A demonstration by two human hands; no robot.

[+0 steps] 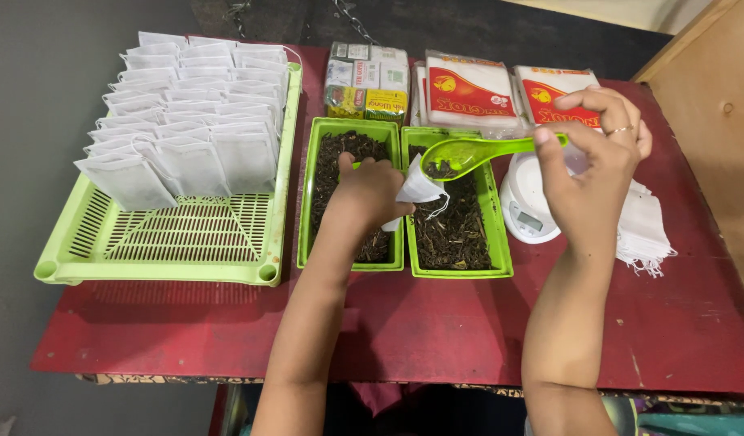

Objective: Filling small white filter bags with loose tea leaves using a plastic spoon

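Note:
My left hand (370, 192) holds a small white tea bag (419, 187) open over the two green trays of dark loose tea leaves (457, 230). My right hand (592, 165) grips the handle of a green plastic scoop (469, 152). The scoop's bowl carries a little tea and hovers right above the bag's mouth. The left tea tray (311, 202) lies under my left wrist, the right tea tray (501, 242) under the scoop.
A large green slotted basket (186, 242) on the left holds several rows of filled white bags (186, 121). A white kitchen scale (527, 211) and a stack of empty bags (645, 230) sit to the right. Packets and boxes (368, 81) line the back of the red table (437, 323).

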